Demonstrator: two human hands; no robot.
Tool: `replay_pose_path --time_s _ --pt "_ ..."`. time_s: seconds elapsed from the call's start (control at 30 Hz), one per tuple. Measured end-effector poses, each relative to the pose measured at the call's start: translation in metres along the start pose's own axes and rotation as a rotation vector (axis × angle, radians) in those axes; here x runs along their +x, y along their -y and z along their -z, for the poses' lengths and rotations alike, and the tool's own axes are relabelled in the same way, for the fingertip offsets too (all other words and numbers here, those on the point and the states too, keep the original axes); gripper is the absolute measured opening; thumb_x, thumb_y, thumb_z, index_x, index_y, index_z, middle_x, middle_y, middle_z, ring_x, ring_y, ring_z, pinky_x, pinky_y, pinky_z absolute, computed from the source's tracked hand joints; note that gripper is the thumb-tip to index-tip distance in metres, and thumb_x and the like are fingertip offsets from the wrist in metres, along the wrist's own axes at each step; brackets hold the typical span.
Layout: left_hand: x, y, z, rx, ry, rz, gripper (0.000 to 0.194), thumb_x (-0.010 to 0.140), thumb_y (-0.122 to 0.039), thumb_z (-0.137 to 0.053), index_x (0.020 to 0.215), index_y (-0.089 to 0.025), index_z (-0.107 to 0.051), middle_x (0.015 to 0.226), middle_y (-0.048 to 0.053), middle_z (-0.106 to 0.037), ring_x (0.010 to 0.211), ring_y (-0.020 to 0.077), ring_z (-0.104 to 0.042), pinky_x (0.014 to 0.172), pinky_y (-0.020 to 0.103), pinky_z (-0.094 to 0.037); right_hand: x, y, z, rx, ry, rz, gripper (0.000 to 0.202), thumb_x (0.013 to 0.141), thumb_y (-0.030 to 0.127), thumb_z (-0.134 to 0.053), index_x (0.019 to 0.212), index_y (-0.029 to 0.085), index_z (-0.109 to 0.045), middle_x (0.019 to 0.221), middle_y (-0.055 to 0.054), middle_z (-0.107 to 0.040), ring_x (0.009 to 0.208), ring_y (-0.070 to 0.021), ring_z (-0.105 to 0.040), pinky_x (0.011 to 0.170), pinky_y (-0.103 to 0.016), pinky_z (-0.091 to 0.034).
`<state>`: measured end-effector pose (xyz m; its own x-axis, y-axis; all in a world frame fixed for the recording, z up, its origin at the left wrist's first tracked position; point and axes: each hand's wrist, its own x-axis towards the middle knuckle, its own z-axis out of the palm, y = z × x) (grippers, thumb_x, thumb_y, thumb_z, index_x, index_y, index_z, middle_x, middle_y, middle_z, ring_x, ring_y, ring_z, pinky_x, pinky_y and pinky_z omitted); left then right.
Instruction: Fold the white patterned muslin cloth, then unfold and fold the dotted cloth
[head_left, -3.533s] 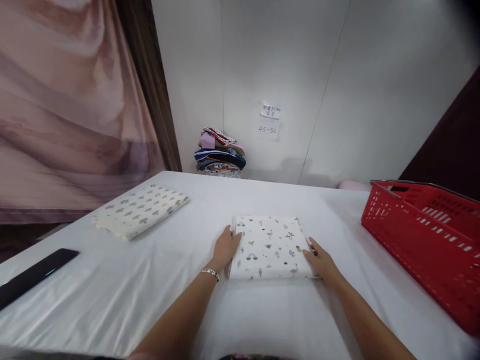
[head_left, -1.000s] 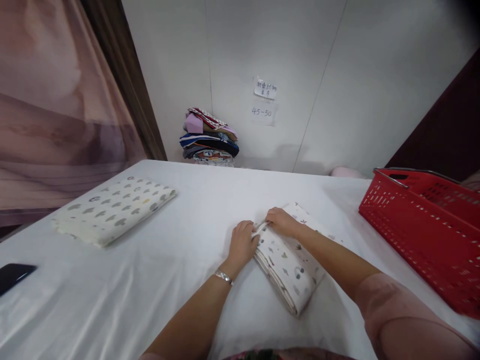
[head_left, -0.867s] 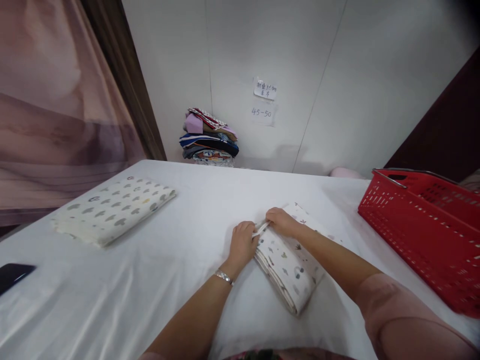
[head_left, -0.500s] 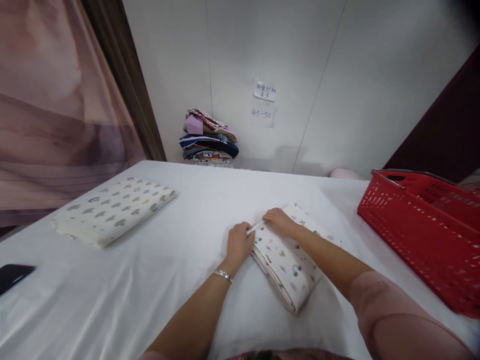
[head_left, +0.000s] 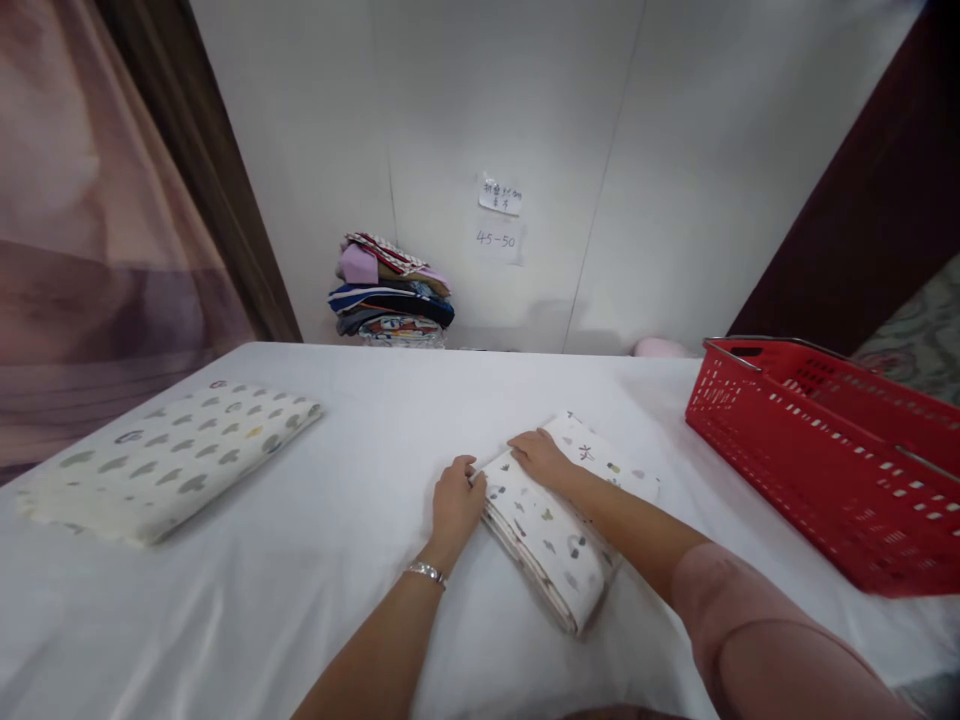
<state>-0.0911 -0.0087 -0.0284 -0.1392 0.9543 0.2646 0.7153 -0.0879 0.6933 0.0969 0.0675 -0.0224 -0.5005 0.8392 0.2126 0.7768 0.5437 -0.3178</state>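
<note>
In the head view a folded white cloth (head_left: 551, 530) with a small print of leaves, rainbows and flowers lies on the white-covered table. It is folded into layers, and part of it spreads out to the right under my right arm. My right hand (head_left: 541, 460) rests on its far edge with the fingers stretched out over the fabric. At the cloth's left corner is my left hand (head_left: 456, 505), its fingers slightly bent and apart, touching the edge. A silver bracelet (head_left: 427, 573) circles the left wrist.
Another folded cloth (head_left: 180, 450), white with grey shapes, lies on the left of the table (head_left: 420, 400). A red perforated basket (head_left: 810, 470) with metal handles stands at the right. Beyond the far edge is a stack of folded fabrics (head_left: 390, 295) against the wall, near paper labels (head_left: 499, 215).
Half a second ago both hands pinched a raised edge of the cloth. That edge now lies flat, and the right hand's fingers have spread on it. The view has shifted slightly right.
</note>
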Motion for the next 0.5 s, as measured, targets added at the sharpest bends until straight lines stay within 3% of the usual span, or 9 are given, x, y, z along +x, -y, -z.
replay_pose_path --time_s 0.13,0.23,0.3,0.4,0.5 --pt "-0.004 -0.01 0.005 0.111 -0.058 -0.347 0.031 0.081 -0.014 -0.04 0.107 -0.018 -0.056 0.107 0.008 -0.062 0.106 0.0224 -0.052 0.092 0.04 -0.038 -0.003 0.002 -0.004 -0.009 -0.024 0.001 0.027 0.091 0.025 -0.039 0.109 0.021 -0.059 0.11 -0.007 -0.063 0.108 -0.0195 -0.051 0.101 -0.046 -0.021" --pt "-0.012 -0.017 0.003 0.176 0.031 -0.557 0.032 0.087 -0.022 -0.038 0.116 -0.021 -0.054 0.122 0.006 -0.057 0.119 0.0226 -0.044 0.103 0.043 -0.028 -0.003 0.005 -0.002 -0.003 -0.019 -0.006 0.028 0.092 0.027 -0.038 0.109 0.022 -0.059 0.109 -0.006 -0.063 0.107 -0.0191 -0.052 0.101 -0.046 -0.021" --pt "-0.015 -0.016 -0.001 0.212 0.107 -0.533 0.035 0.089 -0.031 -0.039 0.12 -0.021 -0.051 0.127 0.006 -0.054 0.121 0.0238 -0.042 0.104 0.046 -0.027 -0.004 0.006 0.001 0.008 -0.015 0.009 0.03 0.092 0.03 -0.038 0.114 0.022 -0.057 0.116 -0.007 -0.06 0.113 -0.02 -0.048 0.102 -0.045 -0.023" --pt "-0.018 -0.01 -0.007 0.236 0.183 -0.423 0.039 0.09 -0.038 -0.035 0.124 -0.023 -0.049 0.13 0.005 -0.052 0.122 0.0241 -0.041 0.101 0.048 -0.03 -0.008 0.002 0.01 -0.014 -0.041 0.02 0.039 0.091 0.035 -0.038 0.126 0.021 -0.048 0.136 -0.009 -0.044 0.129 -0.0226 -0.031 0.104 -0.045 -0.021" --pt "-0.017 -0.007 -0.008 0.227 0.211 -0.375 0.041 0.09 -0.038 -0.034 0.125 -0.022 -0.049 0.133 0.004 -0.05 0.125 0.023 -0.039 0.101 0.045 -0.032 -0.012 -0.012 0.02 -0.104 -0.063 -0.073 0.046 0.091 0.035 -0.034 0.134 0.019 -0.04 0.145 -0.009 -0.03 0.135 -0.0233 -0.017 0.107 -0.046 -0.014"
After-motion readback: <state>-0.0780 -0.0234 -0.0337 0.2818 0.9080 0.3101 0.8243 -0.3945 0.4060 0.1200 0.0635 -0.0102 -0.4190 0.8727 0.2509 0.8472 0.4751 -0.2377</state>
